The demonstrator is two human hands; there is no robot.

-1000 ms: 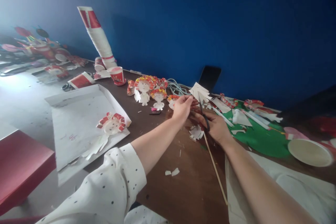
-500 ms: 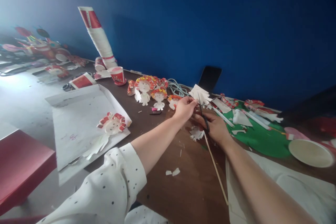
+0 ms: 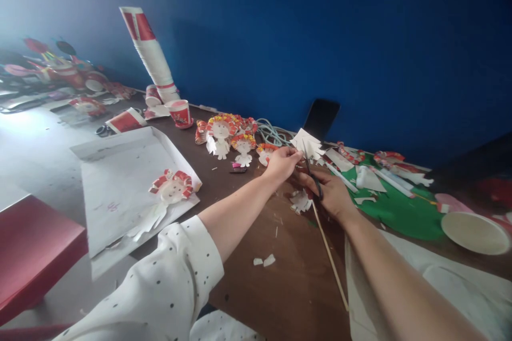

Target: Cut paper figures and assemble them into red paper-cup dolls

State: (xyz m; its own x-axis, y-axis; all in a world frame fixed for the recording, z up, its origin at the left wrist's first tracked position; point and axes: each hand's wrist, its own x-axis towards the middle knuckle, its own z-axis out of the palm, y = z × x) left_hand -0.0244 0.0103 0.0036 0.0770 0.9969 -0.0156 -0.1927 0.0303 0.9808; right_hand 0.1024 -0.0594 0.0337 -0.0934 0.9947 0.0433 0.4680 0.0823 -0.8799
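Note:
Between the fingers of my left hand [image 3: 285, 162] is a white paper cutout [image 3: 307, 144] with jagged edges. My right hand [image 3: 330, 192] grips a pair of dark-handled scissors [image 3: 316, 184], whose blades lie against the cutout. Below the hands, another frilled white paper piece [image 3: 301, 202] rests on the brown table [image 3: 276, 287]. A thin wooden stick [image 3: 330, 256] runs from near my right hand toward the table's front. Left of my left hand stand paper dolls [image 3: 221, 138] with red and yellow curled hair.
A white tray [image 3: 120, 186] with one doll [image 3: 172, 187] lies left. Behind are a leaning stack of paper cups [image 3: 154, 64], a red cup [image 3: 181, 113] and a phone [image 3: 322, 117] against the blue wall. Right are a green sheet [image 3: 416, 218], rolled paper [image 3: 394, 181] and a bowl [image 3: 474, 232].
Both hands, the cutout and the scissors keep nearly the same place. The whole view has shifted very slightly; nothing has been let go or picked up.

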